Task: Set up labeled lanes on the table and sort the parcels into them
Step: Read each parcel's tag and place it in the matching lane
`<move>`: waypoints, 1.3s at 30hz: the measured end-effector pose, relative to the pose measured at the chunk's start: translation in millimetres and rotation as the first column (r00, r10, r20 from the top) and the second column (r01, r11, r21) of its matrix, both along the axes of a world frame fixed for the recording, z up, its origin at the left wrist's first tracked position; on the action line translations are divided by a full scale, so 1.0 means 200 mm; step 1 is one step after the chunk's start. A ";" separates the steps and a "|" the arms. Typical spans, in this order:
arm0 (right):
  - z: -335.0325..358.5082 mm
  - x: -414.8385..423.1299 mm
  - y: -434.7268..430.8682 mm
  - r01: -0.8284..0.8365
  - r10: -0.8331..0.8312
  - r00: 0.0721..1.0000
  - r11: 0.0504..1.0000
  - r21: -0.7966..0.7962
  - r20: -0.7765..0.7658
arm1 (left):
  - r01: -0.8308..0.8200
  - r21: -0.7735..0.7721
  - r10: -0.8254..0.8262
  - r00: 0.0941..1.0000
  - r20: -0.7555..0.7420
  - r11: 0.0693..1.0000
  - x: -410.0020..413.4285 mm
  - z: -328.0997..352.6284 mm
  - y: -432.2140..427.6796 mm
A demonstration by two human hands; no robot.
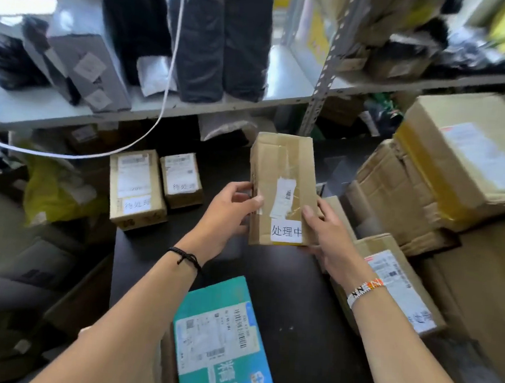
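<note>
Cardboard box [283,169]: creased, taped, oblong, frame centre over matte black table [283,284]. Left hand [229,207] curls round its left edge, right hand [329,233] round the right edge. White paper label [286,231] near bottom.

Brown cardboard parcel [281,190] with white label; teal-and-white parcel [221,340]; black surface [297,300]; yellow bag [54,194]; black cord bracelet [184,258]; white, orange and black beaded bracelet [364,290].

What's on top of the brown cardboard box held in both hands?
The brown cardboard box carries a white label at its near end and a torn white barcode sticker mid-face. The left hand and right hand cover parts of both side edges.
</note>
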State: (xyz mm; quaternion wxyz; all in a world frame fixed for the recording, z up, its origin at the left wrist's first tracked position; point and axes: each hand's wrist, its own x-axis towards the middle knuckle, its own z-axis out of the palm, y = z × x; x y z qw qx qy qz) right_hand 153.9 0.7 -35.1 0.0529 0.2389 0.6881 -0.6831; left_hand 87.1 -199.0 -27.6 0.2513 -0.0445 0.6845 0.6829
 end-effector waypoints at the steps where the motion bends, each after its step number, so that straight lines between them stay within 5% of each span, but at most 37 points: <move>1: 0.07 0.03 0.05 0.015 -0.014 0.999 1.000 0.024 -0.052 | 0.002 0.035 -0.001 0.999 -0.045 0.999 0.02 0.06 0.06; 10: 0.62 0.39 0.50 0.217 -0.179 0.917 0.974 0.069 -0.358 | 0.150 0.237 -0.076 0.952 -0.295 0.960 0.26 0.58 0.54; 20: 1.17 0.65 0.95 0.382 -0.210 0.772 0.908 0.174 -0.600 | 0.334 0.280 -0.146 0.836 -0.529 0.900 0.38 1.04 1.06; 31: 1.34 0.54 1.29 0.400 -0.186 0.811 0.869 0.293 -0.555 | 0.378 0.265 -0.175 0.808 -0.563 0.887 0.31 1.11 1.33; 39: 1.22 0.27 1.43 0.391 -0.176 0.895 0.755 0.527 -0.411 | 0.300 0.059 -0.204 0.766 -0.610 0.952 0.20 0.95 1.45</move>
